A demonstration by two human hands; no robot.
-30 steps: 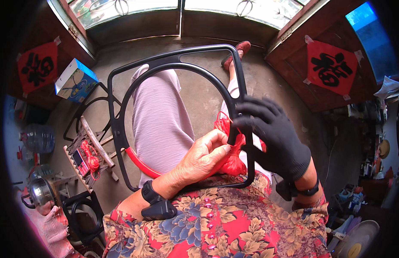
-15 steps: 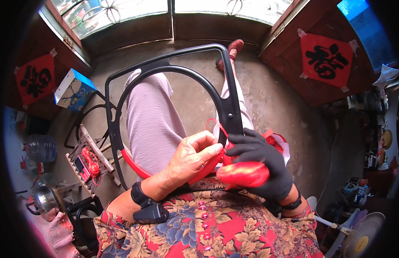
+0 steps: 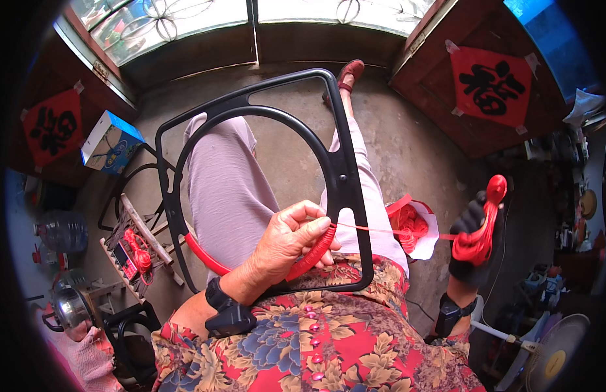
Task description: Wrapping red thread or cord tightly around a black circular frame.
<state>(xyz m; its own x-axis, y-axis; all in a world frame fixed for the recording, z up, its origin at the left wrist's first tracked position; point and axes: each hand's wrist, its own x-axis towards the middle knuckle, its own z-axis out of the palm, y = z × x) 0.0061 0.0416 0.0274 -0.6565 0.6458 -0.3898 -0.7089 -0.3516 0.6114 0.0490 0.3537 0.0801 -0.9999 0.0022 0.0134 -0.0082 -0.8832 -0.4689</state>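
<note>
A black frame (image 3: 351, 157), a rounded rectangle with a ring inside it, rests across my lap. Red cord (image 3: 208, 253) is wound tightly around the near part of the ring. My bare left hand (image 3: 286, 238) pinches the cord at the right end of this winding, its other fingers curled about the ring. Out to the right, my right hand (image 3: 468, 219) in a black glove is closed around a looped bundle of red cord (image 3: 479, 245). A thin strand (image 3: 394, 231) runs taut between the two hands.
By my right leg stands a white bag (image 3: 426, 247) with more red cord inside. On the left are a small wooden stool (image 3: 143, 225) with a phone and red cord on it, a blue-and-white box (image 3: 113, 144) and a metal pot (image 3: 74, 307). A fan (image 3: 558, 356) stands lower right.
My right hand has swung away from the ring to the right with the cord bundle, drawing the strand straight. My left hand stays at the winding.
</note>
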